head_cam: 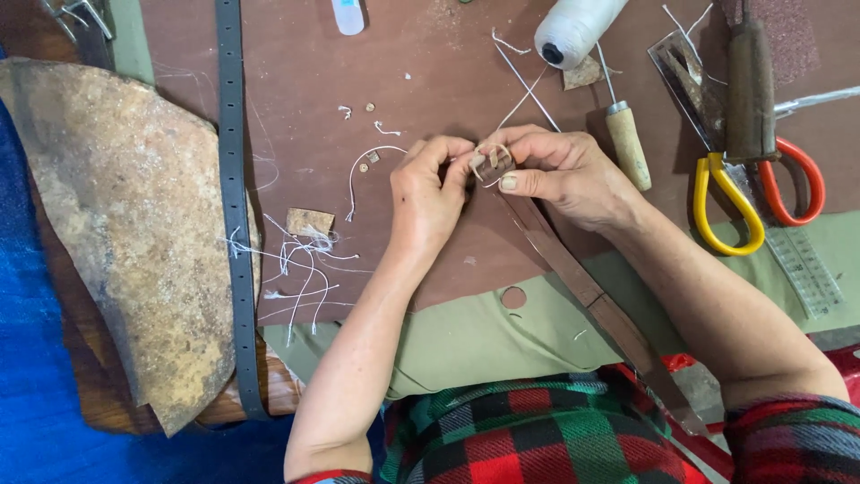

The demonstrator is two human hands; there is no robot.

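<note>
My left hand (pixel 428 190) and my right hand (pixel 564 170) meet over the middle of the brown work mat (pixel 305 81). Both pinch the folded end of a long brown leather strap (pixel 573 278), which runs down to the lower right across my lap. White thread (pixel 524 99) is wrapped at the strap's end, between my fingertips, and leads up toward a white thread spool (pixel 573 29). The fingers cover most of the strap's end.
An awl with a wooden handle (pixel 627 143) lies just right of my right hand. Scissors with yellow and red handles (pixel 748 193), a clear ruler (pixel 806 264), a grey belt (pixel 235 206), a rough leather hide (pixel 125 224) and loose thread scraps (pixel 300 260) surround them.
</note>
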